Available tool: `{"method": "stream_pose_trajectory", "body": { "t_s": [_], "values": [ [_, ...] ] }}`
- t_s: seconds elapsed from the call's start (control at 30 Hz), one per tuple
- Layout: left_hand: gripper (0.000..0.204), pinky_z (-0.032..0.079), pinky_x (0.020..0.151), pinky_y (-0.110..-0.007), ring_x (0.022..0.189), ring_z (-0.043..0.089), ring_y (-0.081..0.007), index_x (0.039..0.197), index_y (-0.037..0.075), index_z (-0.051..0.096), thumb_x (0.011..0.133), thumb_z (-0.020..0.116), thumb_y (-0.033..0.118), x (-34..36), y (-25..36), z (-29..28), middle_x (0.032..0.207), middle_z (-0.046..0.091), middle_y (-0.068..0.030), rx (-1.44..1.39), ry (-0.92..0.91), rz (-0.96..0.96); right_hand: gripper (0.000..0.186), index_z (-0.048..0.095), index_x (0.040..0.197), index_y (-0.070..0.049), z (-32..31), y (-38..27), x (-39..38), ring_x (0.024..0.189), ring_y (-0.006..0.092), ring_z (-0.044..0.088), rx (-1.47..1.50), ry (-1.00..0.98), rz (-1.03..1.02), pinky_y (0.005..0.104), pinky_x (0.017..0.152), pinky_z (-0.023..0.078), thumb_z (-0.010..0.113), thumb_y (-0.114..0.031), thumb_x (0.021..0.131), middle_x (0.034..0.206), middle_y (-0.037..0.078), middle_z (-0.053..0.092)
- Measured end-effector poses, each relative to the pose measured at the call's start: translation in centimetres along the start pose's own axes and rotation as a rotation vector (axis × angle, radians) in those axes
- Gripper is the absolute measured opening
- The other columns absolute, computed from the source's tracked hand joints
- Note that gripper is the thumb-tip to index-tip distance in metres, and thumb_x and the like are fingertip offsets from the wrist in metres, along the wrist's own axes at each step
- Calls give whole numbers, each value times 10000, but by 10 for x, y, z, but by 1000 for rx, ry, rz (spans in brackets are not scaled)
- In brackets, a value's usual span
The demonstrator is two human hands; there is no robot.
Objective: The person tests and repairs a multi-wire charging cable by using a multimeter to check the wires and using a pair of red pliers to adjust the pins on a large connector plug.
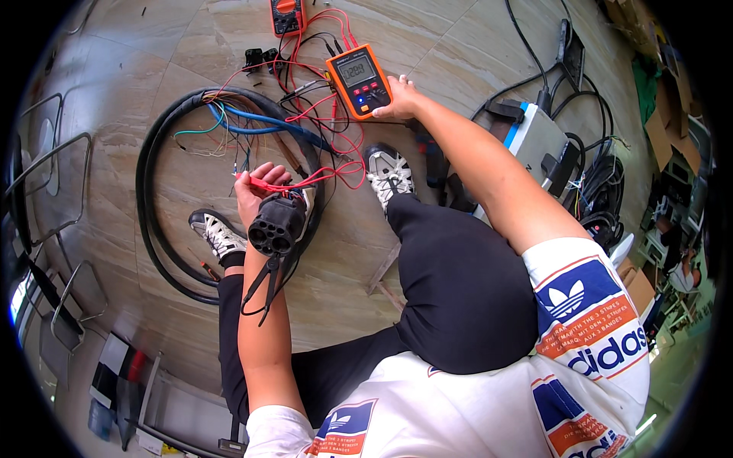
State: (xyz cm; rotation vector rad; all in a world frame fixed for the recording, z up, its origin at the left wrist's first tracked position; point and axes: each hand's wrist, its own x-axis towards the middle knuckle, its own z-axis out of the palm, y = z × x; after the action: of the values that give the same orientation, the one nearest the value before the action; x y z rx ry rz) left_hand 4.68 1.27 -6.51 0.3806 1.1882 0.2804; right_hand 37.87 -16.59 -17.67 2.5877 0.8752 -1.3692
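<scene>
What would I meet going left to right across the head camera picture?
Metal chair, left shoe, left hand, big orange meter, right hand, white-and-blue box, cardboard.

Orange meter [360, 84], many-holed black connector [278, 224]

The beige veined tile floor [107, 84] carries a thick black coiled cable [144, 191]. A red-orange plastic multimeter [287, 15] lies beyond it.
</scene>
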Motion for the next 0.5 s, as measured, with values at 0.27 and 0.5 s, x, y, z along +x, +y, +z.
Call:
{"method": "stream_pose_trajectory", "body": {
  "t_s": [0.27,0.5],
  "values": [
    [580,525,924,-439,1001,668,-347,1242,-62,561,1000,377,432,1,-1,-1,1133,680,-220,1,-5,5,1185,215,1529,11,-2,-2,-1,1454,513,193,18,-10,6,476,1189,275,824,-566,692,1575,351,140],
    [592,520,930,-440,1006,667,-349,1253,-66,554,991,389,439,2,-1,-2,1140,677,-221,11,-7,3,1182,220,1526,10,-4,-3,-3,1454,513,195,30,-16,7,479,1188,276,830,-558,688,1574,349,147]
  ]
}}
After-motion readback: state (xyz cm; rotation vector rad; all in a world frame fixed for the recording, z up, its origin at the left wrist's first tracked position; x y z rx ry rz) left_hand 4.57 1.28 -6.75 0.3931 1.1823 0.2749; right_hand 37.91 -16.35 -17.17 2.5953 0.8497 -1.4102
